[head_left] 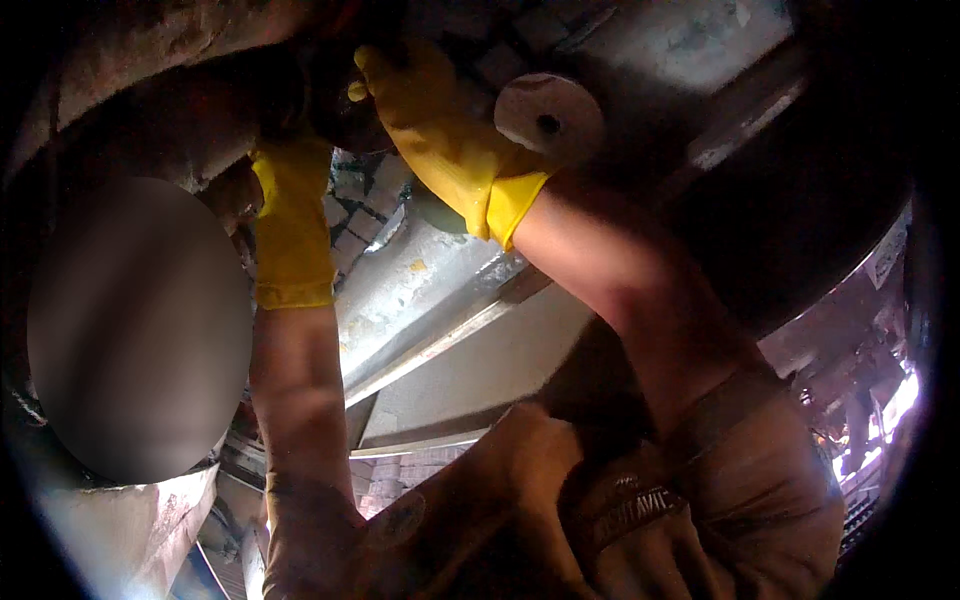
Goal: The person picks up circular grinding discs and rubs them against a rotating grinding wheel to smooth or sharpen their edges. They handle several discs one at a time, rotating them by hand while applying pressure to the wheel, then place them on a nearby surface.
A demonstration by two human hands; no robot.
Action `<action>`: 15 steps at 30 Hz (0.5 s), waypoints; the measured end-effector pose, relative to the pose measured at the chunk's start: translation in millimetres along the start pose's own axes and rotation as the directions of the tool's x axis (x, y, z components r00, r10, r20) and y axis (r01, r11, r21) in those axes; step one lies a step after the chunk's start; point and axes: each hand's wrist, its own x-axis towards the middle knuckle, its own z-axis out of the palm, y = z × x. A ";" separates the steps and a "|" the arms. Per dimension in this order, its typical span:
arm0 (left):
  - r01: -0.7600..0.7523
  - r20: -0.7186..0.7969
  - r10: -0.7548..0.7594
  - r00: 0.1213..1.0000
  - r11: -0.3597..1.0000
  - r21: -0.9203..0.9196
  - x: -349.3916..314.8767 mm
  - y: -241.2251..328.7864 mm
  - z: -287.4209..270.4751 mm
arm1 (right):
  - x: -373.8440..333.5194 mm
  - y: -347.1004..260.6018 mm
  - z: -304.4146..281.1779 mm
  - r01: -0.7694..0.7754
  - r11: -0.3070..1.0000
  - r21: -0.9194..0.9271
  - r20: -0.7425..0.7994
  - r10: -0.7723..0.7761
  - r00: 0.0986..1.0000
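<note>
Both my hands wear yellow rubber gloves and reach forward into a dark space. My left hand (290, 220) points straight away from me, and its fingers vanish in shadow at the far end. To its right, my right hand (425, 120) bends leftward with its fingers curled at a dark, rounded thing (362, 128) too dim to name. Just beyond my right wrist is a pale round disc (525, 105) with a dark hole. Small square grey tile-like pieces (350, 245) lie between and below the gloves.
A worn pale ledge (400, 300) runs diagonally under my arms, with a flat panel (480, 370) below it. A large curved, rough-surfaced body (150, 65) crosses the upper left. A blurred oval covers the left side. A light-coloured slab (690, 40) lies at the far right.
</note>
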 end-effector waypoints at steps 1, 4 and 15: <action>0.041 0.121 -0.044 0.992 0.999 0.031 -13.7 -7.3 -24.1 | 7.5 8.7 11.7 0.010 0.999 0.036 0.061 -0.012 0.998; -0.060 0.144 0.051 0.988 0.997 0.058 10.7 10.4 -66.6 | 36.1 18.9 3.3 0.126 0.992 -0.023 0.018 -0.126 0.992; -0.019 0.188 -0.007 0.982 0.990 0.138 -0.8 16.5 -17.9 | 42.7 23.6 22.0 0.121 0.982 -0.148 0.032 -0.117 0.993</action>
